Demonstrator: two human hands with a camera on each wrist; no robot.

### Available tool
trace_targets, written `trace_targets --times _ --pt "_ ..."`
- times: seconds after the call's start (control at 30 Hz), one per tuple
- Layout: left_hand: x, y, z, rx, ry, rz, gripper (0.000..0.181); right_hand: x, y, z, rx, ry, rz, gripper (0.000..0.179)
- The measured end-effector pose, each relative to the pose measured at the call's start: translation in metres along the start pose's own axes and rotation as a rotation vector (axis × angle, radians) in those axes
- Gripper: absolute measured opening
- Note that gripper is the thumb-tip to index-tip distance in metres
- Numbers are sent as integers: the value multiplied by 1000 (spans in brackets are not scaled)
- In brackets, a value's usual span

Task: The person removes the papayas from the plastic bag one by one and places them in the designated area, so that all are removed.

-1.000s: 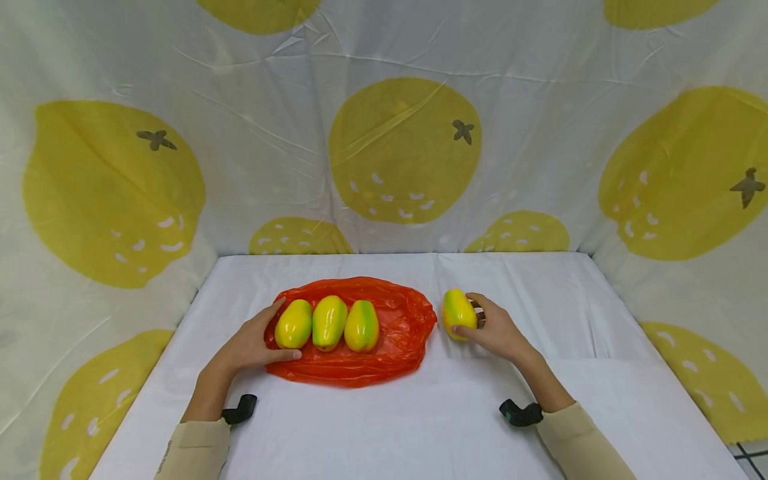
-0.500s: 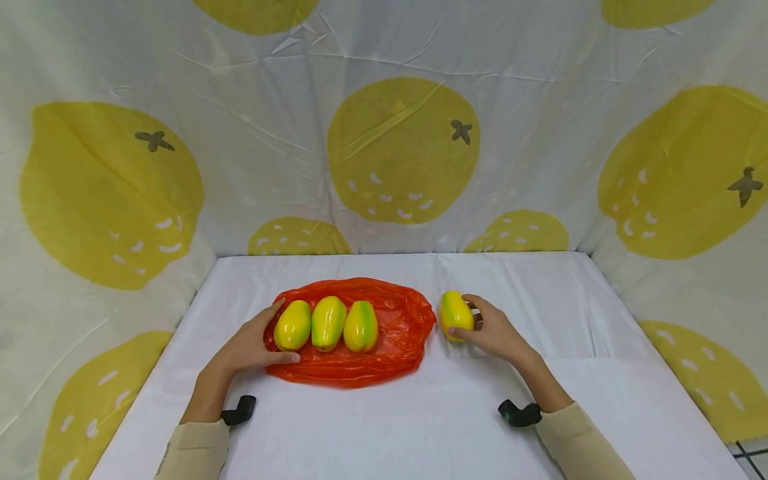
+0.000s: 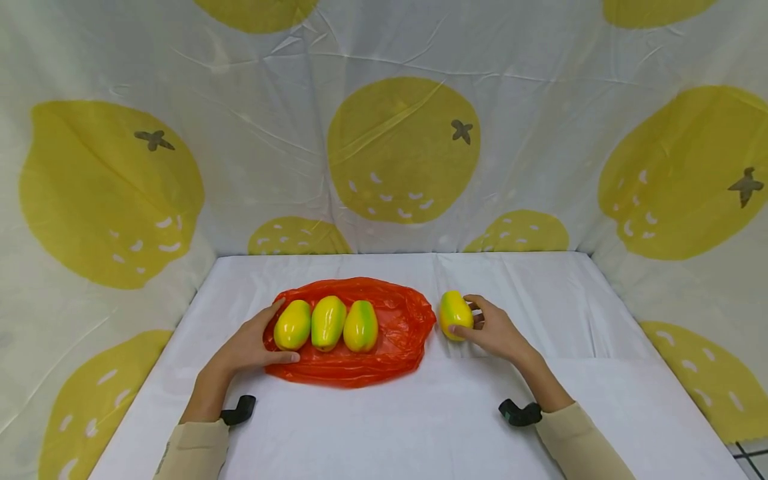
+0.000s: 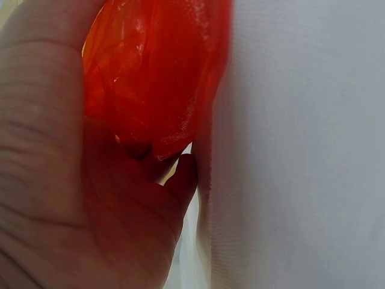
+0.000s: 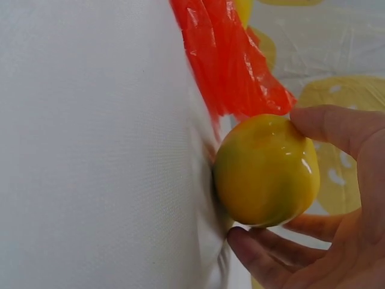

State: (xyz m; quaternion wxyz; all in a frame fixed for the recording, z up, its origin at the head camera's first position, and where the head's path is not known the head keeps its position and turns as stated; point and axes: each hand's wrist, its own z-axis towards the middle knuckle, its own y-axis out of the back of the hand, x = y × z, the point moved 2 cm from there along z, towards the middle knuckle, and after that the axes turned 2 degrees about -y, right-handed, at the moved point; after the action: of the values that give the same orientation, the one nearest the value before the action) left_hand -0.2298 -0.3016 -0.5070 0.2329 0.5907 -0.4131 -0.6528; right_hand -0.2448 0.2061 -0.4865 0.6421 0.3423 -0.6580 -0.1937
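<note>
A red plastic bag [image 3: 399,327] lies spread open on the white table, with three glossy yellow-green papayas in a row on its left part: one at the left [image 3: 293,325], one in the middle [image 3: 329,324] and one at the right [image 3: 361,327]. My left hand [image 3: 249,343] holds the bag's left end, thumb along the front and fingers toward the back. In the left wrist view, red film [image 4: 159,72] sits between thumb and fingers. Just right of the bag, my right hand [image 3: 495,330] grips a fourth papaya [image 3: 455,315] between thumb and fingers.
White cloth covers the table [image 3: 372,433]. Behind and at both sides hangs a pale curtain [image 3: 528,147] printed with large yellow lemons. A black wrist mount [image 3: 240,410] is on the left forearm and another mount [image 3: 519,413] on the right.
The papaya in my right hand has shifted slightly left, toward the bag. My left hand, the bag and the three papayas on it have stayed in place.
</note>
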Motion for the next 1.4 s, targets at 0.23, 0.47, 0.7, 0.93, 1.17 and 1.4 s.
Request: trace_targets --times 0.23,0.47,0.7,0.93,1.17,1.4 --pt "-1 0 2 2 -3 -2 125 3 5 -2 -5 1 -15 79" --pt "-4 3 4 6 8 4 126 4 6 -2 -3 -7 -20 84" --pt "-6 7 7 0 -16 10 124 4 8 -3 -16 -3 -17 86" --pt "-4 3 4 12 9 15 126 0 7 -2 -11 -31 -18 86" --pt "-2 2 1 7 7 23 125 3 3 0 -17 -28 -7 84" --pt "-1 2 1 7 -2 24 124 3 -7 0 2 -42 18 79"
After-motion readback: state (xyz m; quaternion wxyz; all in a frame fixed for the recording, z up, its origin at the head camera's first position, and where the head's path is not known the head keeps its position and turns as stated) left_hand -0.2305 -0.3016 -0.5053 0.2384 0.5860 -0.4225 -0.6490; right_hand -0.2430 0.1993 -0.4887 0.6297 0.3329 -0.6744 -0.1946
